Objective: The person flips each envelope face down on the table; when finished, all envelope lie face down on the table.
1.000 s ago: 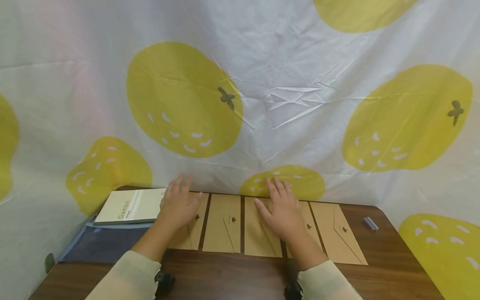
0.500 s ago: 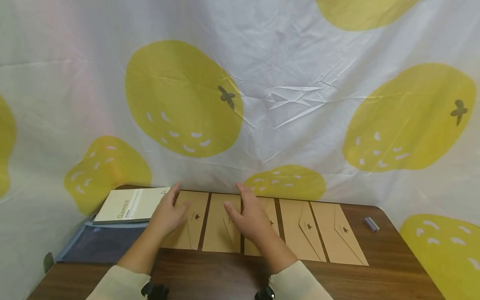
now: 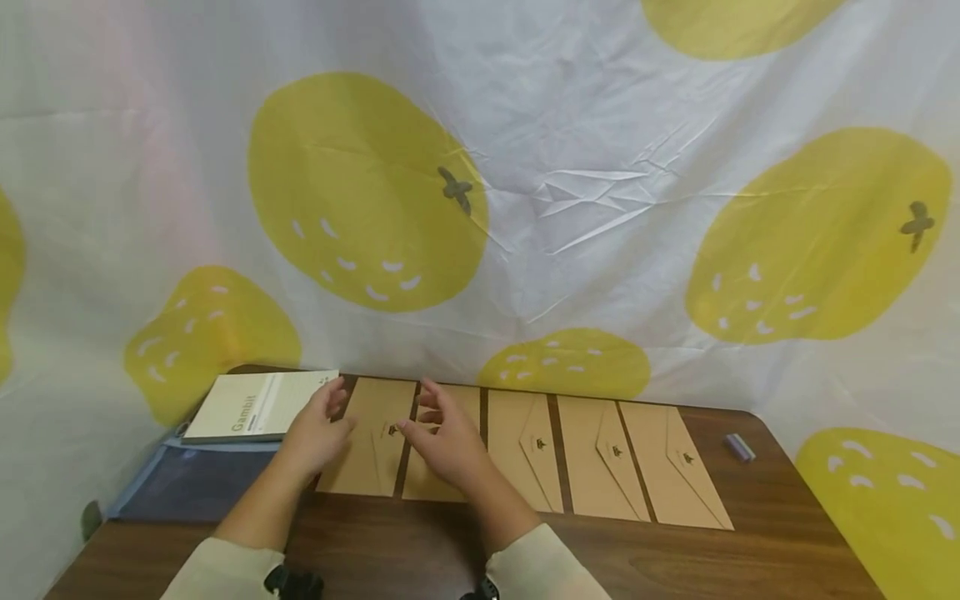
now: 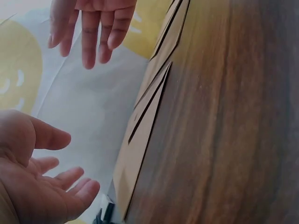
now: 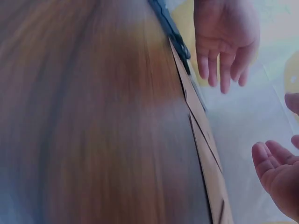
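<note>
Several brown kraft envelopes lie side by side in a row on the dark wooden table, flaps and small crown prints facing up. My left hand [image 3: 313, 433] hovers by the leftmost envelope [image 3: 375, 467], close to a cream notebook [image 3: 288, 400] marked "Gambit". Over the second envelope [image 3: 457, 400] is my right hand [image 3: 447, 437], which partly covers it. Both palms face each other with fingers loosely bent and nothing between them. The left wrist view shows the left hand [image 4: 46, 172] apart from the envelopes; the right wrist view shows the right hand [image 5: 280, 182] likewise.
The notebook rests on a blue zip pouch [image 3: 198, 483] at the left end of the table [image 3: 637, 558]. A small purple-and-white block [image 3: 739, 447] lies at the right. A white cloth with yellow fruit prints [image 3: 585, 275] hangs right behind the table.
Both hands have moved left, the right hand farther, from over the right-hand envelopes to the second one. They have turned from palms down to palms facing each other. The envelopes stay in place.
</note>
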Demonstrator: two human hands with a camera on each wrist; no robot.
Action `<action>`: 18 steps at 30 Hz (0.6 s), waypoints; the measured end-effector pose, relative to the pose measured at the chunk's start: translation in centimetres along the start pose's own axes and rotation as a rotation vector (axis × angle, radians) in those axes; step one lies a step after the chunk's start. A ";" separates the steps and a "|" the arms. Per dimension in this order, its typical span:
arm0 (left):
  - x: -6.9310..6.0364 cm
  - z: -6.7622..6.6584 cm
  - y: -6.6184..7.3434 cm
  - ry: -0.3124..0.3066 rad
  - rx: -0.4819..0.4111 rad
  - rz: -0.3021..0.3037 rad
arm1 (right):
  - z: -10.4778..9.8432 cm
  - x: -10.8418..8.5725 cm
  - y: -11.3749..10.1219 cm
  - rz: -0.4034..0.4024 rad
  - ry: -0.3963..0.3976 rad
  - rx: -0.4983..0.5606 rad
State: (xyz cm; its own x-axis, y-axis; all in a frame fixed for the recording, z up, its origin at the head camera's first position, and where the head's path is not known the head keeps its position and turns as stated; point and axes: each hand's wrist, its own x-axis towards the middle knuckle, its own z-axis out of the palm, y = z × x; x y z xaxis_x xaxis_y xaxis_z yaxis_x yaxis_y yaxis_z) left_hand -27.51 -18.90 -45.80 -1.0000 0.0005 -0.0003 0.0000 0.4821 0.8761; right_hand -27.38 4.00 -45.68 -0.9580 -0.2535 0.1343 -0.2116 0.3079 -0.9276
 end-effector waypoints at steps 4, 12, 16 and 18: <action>0.2 0.0 -0.3 -0.023 -0.024 -0.015 | 1.2 0.4 0.1 0.034 0.005 0.067; 0.2 0.5 -0.5 -0.027 0.022 -0.019 | 2.6 0.4 0.8 0.135 -0.013 0.151; 0.2 0.6 -0.7 -0.020 0.050 -0.030 | 3.0 0.2 1.0 0.166 -0.021 0.134; 0.2 0.5 -0.7 -0.018 0.054 -0.030 | 3.0 0.2 1.0 0.172 -0.024 0.132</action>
State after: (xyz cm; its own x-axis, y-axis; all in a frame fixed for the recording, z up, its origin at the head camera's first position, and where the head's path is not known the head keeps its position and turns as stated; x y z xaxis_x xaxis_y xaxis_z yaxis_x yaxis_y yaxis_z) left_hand -27.71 -18.78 -46.71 -0.9994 0.0007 -0.0353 -0.0296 0.5291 0.8480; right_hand -27.17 1.49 -47.65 -0.9724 -0.2302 -0.0370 -0.0166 0.2265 -0.9739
